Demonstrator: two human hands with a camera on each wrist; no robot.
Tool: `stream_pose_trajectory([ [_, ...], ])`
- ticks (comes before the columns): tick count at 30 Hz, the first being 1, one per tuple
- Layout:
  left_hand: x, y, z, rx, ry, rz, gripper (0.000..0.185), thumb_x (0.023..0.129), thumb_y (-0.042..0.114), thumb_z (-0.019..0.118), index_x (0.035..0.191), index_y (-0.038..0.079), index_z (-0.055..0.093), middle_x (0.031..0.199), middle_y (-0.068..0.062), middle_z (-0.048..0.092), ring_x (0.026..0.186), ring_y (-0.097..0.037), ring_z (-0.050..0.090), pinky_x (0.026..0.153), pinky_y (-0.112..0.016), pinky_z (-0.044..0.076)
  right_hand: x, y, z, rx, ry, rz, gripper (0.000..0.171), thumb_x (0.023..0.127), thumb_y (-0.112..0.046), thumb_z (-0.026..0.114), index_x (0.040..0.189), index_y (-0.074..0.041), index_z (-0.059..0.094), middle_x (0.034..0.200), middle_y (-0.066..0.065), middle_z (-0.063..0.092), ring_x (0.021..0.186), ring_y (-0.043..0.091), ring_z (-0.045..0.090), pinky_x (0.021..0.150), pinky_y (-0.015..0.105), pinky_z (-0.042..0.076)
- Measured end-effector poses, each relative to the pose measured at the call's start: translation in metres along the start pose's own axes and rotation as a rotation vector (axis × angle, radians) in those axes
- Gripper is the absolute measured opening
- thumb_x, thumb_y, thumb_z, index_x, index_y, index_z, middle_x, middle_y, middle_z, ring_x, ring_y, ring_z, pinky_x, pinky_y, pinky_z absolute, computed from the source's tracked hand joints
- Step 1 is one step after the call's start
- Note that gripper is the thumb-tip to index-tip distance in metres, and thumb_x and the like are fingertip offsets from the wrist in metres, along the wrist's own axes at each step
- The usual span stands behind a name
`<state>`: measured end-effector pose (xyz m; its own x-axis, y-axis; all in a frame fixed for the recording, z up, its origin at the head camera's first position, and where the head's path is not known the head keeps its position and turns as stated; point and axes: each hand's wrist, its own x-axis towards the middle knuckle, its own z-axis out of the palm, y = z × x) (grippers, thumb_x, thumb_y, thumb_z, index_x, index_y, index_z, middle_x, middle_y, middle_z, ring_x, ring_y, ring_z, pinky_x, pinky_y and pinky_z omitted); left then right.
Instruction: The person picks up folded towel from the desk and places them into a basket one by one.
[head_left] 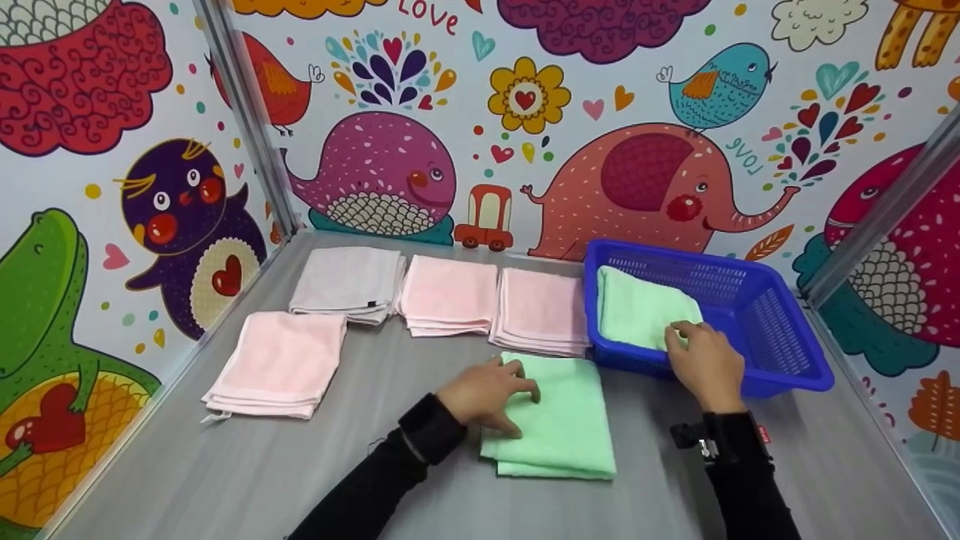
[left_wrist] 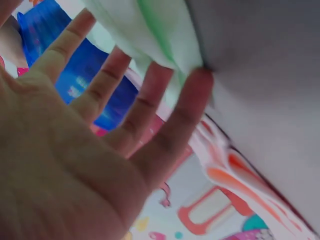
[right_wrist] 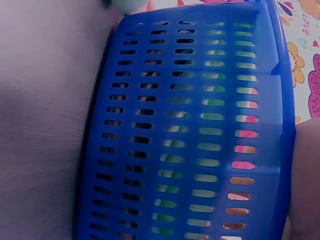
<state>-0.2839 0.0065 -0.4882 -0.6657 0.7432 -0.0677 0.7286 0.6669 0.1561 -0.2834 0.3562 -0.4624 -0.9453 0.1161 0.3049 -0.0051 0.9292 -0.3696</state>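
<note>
Left of the blue basket (head_left: pixel 750 315): left hand (head_left: pixel 487 394) spread flat, fingers straight, pressing a folded green towel (head_left: pixel 562 420) on the bench (head_left: pixel 225 465). Probably soft, light, floppy; best lifted by the folded edge. In the basket: right hand (head_left: pixel 705 364) curled onto a second green towel (head_left: pixel 637 311).

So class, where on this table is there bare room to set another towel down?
Bare table lies along the near edge, left of the green towel, and right of the right hand below the basket. The back row of pink towels is crowded.
</note>
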Motion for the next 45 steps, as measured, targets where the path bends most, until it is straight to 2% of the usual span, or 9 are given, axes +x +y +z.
stream_pose_trajectory([
  [4,-0.004,-0.005,-0.001,-0.043,0.001,0.001,0.054,0.078,0.05,0.087,0.127,0.037,0.069,0.128,0.001,0.061,0.111,-0.021,0.053,0.084,-0.032,0.054,-0.002,-0.007,-0.002,-0.006,0.085,-0.049,0.036,0.104,-0.026,0.057,0.127,-0.002,0.071,0.122,0.029,0.067,0.109,0.053,0.061,0.084,0.069,0.048],
  [9,-0.003,-0.01,0.0,-0.082,0.008,0.018,0.054,0.079,0.047,0.087,0.128,0.035,0.068,0.127,0.001,0.061,0.115,-0.022,0.054,0.089,-0.033,0.054,-0.008,-0.034,0.002,0.061,0.321,-0.247,0.017,0.097,-0.016,0.07,0.105,-0.004,0.079,0.093,0.018,0.071,0.08,0.036,0.063,0.068,0.051,0.049],
  [11,-0.002,-0.012,-0.001,-0.115,0.027,-0.005,0.055,0.078,0.045,0.088,0.128,0.03,0.068,0.129,-0.001,0.06,0.117,-0.023,0.056,0.093,-0.035,0.054,-0.012,-0.049,0.002,0.095,0.349,-0.325,0.01,0.094,-0.015,0.073,0.094,-0.007,0.079,0.081,0.01,0.07,0.068,0.026,0.061,0.061,0.044,0.046],
  [14,-0.004,-0.015,-0.003,-0.173,0.066,-0.115,0.067,0.077,0.046,0.089,0.133,0.019,0.064,0.133,-0.009,0.06,0.119,-0.029,0.061,0.099,-0.041,0.054,-0.023,-0.072,0.004,0.091,0.203,-0.373,0.009,0.092,-0.019,0.077,0.088,-0.011,0.078,0.072,0.002,0.069,0.061,0.015,0.059,0.057,0.039,0.046],
  [18,-0.009,-0.012,-0.005,-0.226,0.063,-0.269,0.094,0.077,0.055,0.087,0.15,0.01,0.049,0.139,-0.023,0.061,0.122,-0.041,0.063,0.101,-0.048,0.054,-0.039,-0.092,0.014,0.006,-0.18,-0.348,0.026,0.091,-0.032,0.079,0.107,-0.011,0.078,0.072,-0.002,0.07,0.064,0.012,0.062,0.06,0.038,0.051],
  [23,-0.008,0.0,-0.003,-0.244,0.03,-0.25,0.095,0.076,0.053,0.088,0.149,0.011,0.045,0.129,-0.028,0.065,0.109,-0.041,0.068,0.092,-0.046,0.058,-0.051,-0.094,0.028,-0.158,-0.424,-0.298,0.058,0.084,-0.047,0.082,0.128,-0.012,0.07,0.093,0.011,0.075,0.087,0.032,0.071,0.072,0.053,0.056],
  [27,-0.002,0.008,0.0,-0.258,0.001,-0.222,0.077,0.077,0.042,0.088,0.137,0.015,0.048,0.111,-0.019,0.067,0.089,-0.03,0.068,0.076,-0.038,0.057,-0.052,-0.091,0.035,-0.19,-0.468,-0.262,0.069,0.08,-0.051,0.083,0.135,-0.013,0.065,0.109,0.02,0.074,0.098,0.04,0.07,0.076,0.059,0.056],
  [33,0.006,0.012,0.007,-0.373,-0.029,-0.169,0.068,0.077,0.019,0.084,0.134,0.017,0.047,0.097,-0.005,0.065,0.078,-0.014,0.055,0.07,-0.028,0.048,-0.052,-0.095,0.046,-0.05,-0.484,-0.242,0.068,0.076,-0.032,0.088,0.133,-0.005,0.062,0.104,0.02,0.074,0.094,0.039,0.07,0.077,0.058,0.055],
  [45,0.013,0.022,0.016,-0.418,0.041,-0.12,0.073,0.063,0.006,0.089,0.125,0.015,0.051,0.094,-0.001,0.062,0.081,-0.011,0.053,0.071,-0.023,0.048,-0.055,-0.102,0.055,0.097,-0.425,-0.355,0.053,0.07,0.0,0.079,0.121,0.003,0.067,0.099,0.016,0.073,0.087,0.029,0.066,0.075,0.05,0.054],
])
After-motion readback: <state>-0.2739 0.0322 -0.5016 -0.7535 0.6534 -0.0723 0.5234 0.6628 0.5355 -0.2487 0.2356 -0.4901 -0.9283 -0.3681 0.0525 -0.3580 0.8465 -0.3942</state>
